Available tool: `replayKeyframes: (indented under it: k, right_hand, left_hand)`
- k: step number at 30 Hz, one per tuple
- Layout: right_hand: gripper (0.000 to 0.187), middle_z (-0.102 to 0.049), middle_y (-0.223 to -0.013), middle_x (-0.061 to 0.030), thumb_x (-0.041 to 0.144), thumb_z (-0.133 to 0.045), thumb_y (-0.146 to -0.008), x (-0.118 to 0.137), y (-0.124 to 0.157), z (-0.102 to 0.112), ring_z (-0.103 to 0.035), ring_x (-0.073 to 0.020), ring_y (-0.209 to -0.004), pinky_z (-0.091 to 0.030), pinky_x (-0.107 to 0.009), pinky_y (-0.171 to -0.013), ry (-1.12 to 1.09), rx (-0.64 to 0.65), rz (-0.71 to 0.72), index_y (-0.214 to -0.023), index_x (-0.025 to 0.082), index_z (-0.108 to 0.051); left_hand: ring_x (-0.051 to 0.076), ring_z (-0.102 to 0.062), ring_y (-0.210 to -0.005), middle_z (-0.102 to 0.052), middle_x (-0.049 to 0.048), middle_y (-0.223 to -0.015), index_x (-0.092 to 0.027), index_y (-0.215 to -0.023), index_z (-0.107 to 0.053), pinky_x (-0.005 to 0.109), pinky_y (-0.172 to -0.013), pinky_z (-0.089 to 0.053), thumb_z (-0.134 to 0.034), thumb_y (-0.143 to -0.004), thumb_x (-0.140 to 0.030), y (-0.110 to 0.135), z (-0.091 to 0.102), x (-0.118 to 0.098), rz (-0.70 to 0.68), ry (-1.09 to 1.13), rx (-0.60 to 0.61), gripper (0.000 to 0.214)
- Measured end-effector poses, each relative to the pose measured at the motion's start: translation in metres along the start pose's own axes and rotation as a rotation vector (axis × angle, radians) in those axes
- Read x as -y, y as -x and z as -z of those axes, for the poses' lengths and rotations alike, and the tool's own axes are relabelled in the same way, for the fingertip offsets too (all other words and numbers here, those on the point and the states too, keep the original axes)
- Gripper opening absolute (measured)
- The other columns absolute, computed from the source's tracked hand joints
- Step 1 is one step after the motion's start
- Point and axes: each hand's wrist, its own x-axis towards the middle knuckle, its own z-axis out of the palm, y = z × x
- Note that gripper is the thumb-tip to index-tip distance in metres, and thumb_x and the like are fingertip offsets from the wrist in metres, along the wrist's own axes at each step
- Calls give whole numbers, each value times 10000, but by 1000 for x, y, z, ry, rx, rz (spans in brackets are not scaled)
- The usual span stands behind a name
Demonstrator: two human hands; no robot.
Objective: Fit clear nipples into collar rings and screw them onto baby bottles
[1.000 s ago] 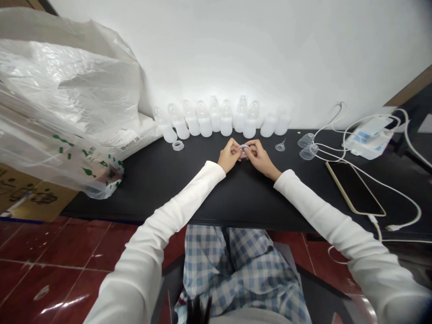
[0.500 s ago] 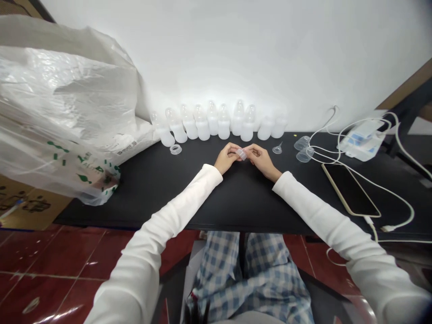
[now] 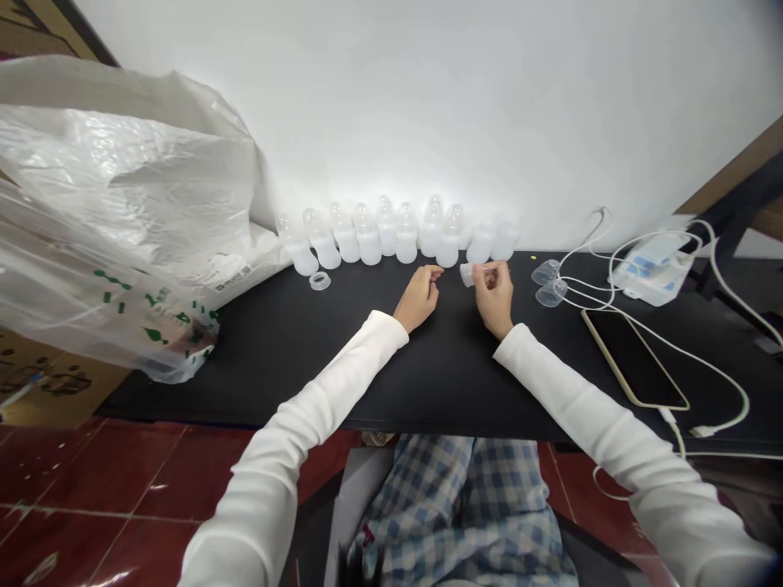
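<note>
Head view: the right hand (image 3: 494, 289) pinches a small frosted plastic bottle (image 3: 467, 275) sideways in its fingers, just in front of a row of upright baby bottles (image 3: 369, 244). The left hand (image 3: 418, 299) rests nearby, fingers loosely curled, grasping nothing.

This was a plain indoor work corner, more a small workroom than a kitchen or shop, though it could have been part of a home. A black table (image 3: 263, 350) stood against a bare white wall (image 3: 465, 106), above a glossy red tile floor (image 3: 110, 465). Rows of plastic bottles (image 3: 367, 236) lined the table's back edge, and a large plastic sack (image 3: 110, 196) of stock slumped at one end, with cardboard (image 3: 55, 391) on the floor below it. A phone (image 3: 630, 359) lay on the table, wired by a cable (image 3: 703, 383) to a small white device (image 3: 654, 269).
</note>
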Motion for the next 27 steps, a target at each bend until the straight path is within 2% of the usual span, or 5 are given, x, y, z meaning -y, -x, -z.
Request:
replayKeyframes:
  k: [3, 7, 15, 23, 27]
  right_hand:
    - [370, -511, -748, 19, 610, -531, -966, 0, -5, 8, -501, -155, -649, -460, -322, -651, 45, -158, 58, -885, 253, -484]
    - [344, -540, -811, -3, 588, -474, -994, 2, -12, 17, -556, -175, -700, -513, -353, -713, 66, -309, 82, -925, 252, -481]
    - [246, -511, -814, -16, 482, -491, -995, 5, -18, 24, -504, -176, -687, -457, -356, -708, 62, -369, 91, -912, 255, -445]
    - [264, -483, -771, 9, 505, -513, -971, 6, -19, 21, -491, -176, -665, -460, -351, -671, 50, -367, 93, -878, 266, -447]
    - [317, -484, -782, 15, 561, -490, -978, 5, -20, 21, -502, -167, -653, -471, -349, -667, 66, -379, 101, -885, 260, -450]
  left_hand:
    - [283, -555, -1360, -609, 171, -1381, -174, -1314, -593, 467, -1212, -403, -471, -888, -80, -18, -9, -11, -145, -189, -69, 453]
    - [303, -348, -1560, -463, 124, -1613, -210, -1503, -488, 508, -1305, -239, -408, -917, -98, -63, -22, -33, -234, -372, -113, 601]
    - [373, -335, -1561, -569, 169, -1498, -170, -1438, -568, 635, -1310, -148, -502, -869, -125, -146, -70, -28, -306, -502, 113, 575]
    - [402, -479, -1446, -696, 223, -1220, -81, -1261, -622, 571, -1295, -177, -657, -883, -218, -143, -81, -19, -258, -460, 128, 404]
    - [380, -635, -1228, -702, 180, -1094, -116, -1199, -601, 533, -1199, -349, -710, -880, -252, -123, -78, -30, -157, -308, 143, 363]
